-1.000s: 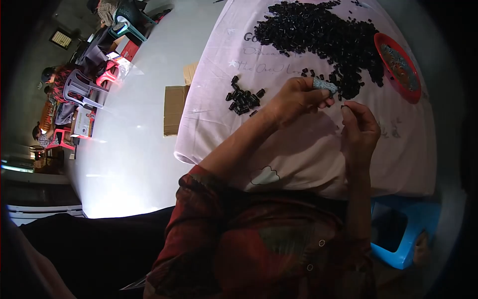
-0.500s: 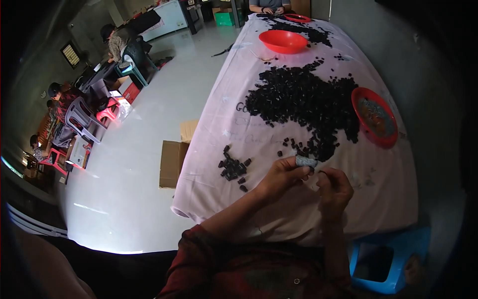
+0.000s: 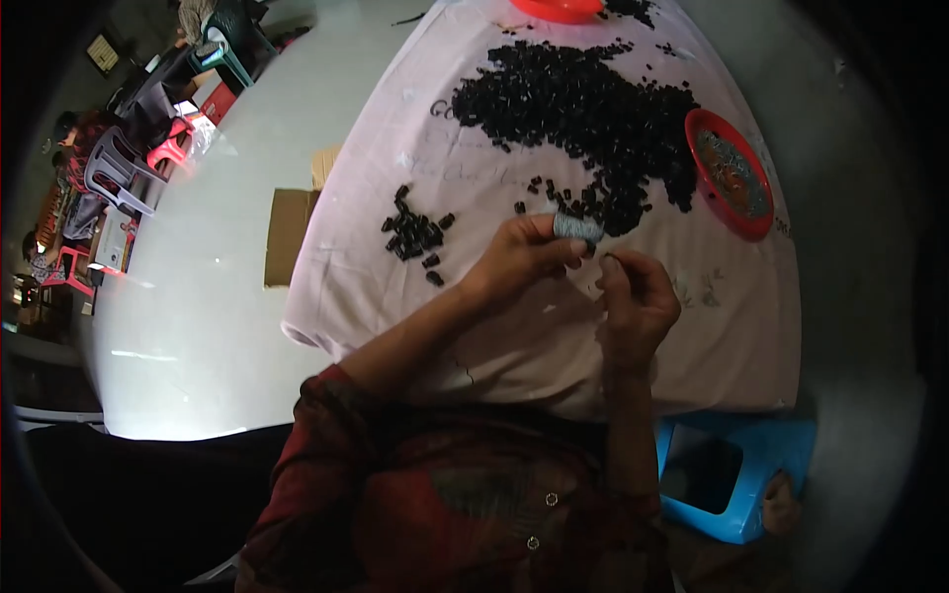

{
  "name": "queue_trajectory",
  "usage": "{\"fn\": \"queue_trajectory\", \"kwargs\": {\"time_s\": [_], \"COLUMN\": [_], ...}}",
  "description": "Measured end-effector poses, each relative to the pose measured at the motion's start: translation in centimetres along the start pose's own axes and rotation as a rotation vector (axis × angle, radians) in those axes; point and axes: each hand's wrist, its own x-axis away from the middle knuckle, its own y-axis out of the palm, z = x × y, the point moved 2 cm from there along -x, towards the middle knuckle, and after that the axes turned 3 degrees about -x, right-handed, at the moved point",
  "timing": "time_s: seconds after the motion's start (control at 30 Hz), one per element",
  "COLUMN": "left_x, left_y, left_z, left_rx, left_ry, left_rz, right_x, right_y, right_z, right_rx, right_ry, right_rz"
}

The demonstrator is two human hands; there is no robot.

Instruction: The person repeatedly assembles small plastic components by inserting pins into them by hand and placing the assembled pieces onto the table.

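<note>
The person [image 3: 425,504] has bent the head lower since a moment ago; left hand [image 3: 516,259] and right hand [image 3: 638,301] stay pinched, contents unclear, toward the surface's [image 3: 732,346] near edge. Black pieces [image 3: 559,104] heap beyond; a small cluster [image 3: 413,235] lies toward the left edge, a red bowl [image 3: 746,230] at the right.

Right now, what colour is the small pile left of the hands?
The small pile is black; see head view.

- Workshop-like room with grey floor [image 3: 198,326].
- Cloth-covered table [image 3: 732,346] bearing many small black parts [image 3: 573,99].
- To the left: plastic chair [image 3: 109,160], seated person [image 3: 195,18], cardboard box [image 3: 289,239].
</note>
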Motion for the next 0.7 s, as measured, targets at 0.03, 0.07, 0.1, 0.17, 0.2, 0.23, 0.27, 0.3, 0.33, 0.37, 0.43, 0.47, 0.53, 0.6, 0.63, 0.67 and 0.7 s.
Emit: {"fn": "queue_trajectory", "kwargs": {"time_s": [0.03,0.07,0.1,0.17,0.2,0.23,0.27,0.3,0.33,0.37,0.43,0.47,0.53,0.6,0.63,0.67,0.7], "left_x": [0.0,0.3,0.3,0.6,0.7,0.6,0.6,0.6,0.7,0.9,1.1,0.9,0.3,0.4,0.7,0.7,0.9], "left_y": [0.0,0.2,0.2,0.2,0.4,0.5,0.6,0.6,0.6,0.6,0.5,0.4,0.0,-0.1,-0.1,0.3,0.8], "left_z": [-0.1,-0.6,-0.8,-1.0,-1.2,-1.3,-1.0,-0.7,-0.5,-0.5,-0.7,-0.8,-0.8,-1.1,-1.0,-0.6,-0.2], "left_rx": [-0.006,0.026,0.057,0.06,0.069,0.07,0.018,-0.033,-0.035,-0.021,-0.001,0.079,0.167,0.257,0.278,0.286,0.282], "left_ry": [0.004,0.017,0.031,0.037,0.034,0.031,0.069,0.105,0.096,0.091,0.08,0.053,0.02,-0.013,-0.022,-0.022,-0.029], "left_rz": [-0.006,0.001,0.007,-0.024,-0.054,-0.056,-0.061,-0.065,-0.063,-0.047,-0.02,-0.033,-0.038,-0.091,-0.094,-0.098,-0.096], "right_x": [0.1,0.3,0.5,0.9,1.1,1.0,0.8,0.6,0.6,0.5,0.5,0.6,0.3,0.3,0.3,0.2,0.2], "right_y": [-0.1,-0.3,-0.5,-0.7,-0.8,-1.0,-1.1,-1.0,-0.9,-0.8,-0.8,-0.8,-0.5,-0.6,-0.5,-0.5,-0.4], "right_z": [0.0,-0.1,-0.2,-0.3,-0.3,-0.5,-0.7,-0.9,-1.0,-1.0,-0.9,-0.8,-0.6,-0.5,-0.6,-0.9,-1.1], "right_rx": [-0.004,-0.008,-0.013,-0.023,-0.028,-0.026,-0.037,-0.047,-0.049,-0.02,0.011,0.021,0.035,-0.031,-0.046,-0.038,-0.057], "right_ry": [-0.007,0.035,0.075,0.084,0.102,0.103,0.114,0.126,0.135,0.12,0.115,0.12,0.136,0.072,0.103,0.103,0.112], "right_rz": [0.005,-0.015,-0.034,-0.033,-0.029,-0.027,-0.035,-0.043,-0.04,-0.052,-0.073,-0.064,-0.059,-0.042,-0.049,-0.048,-0.032]}}
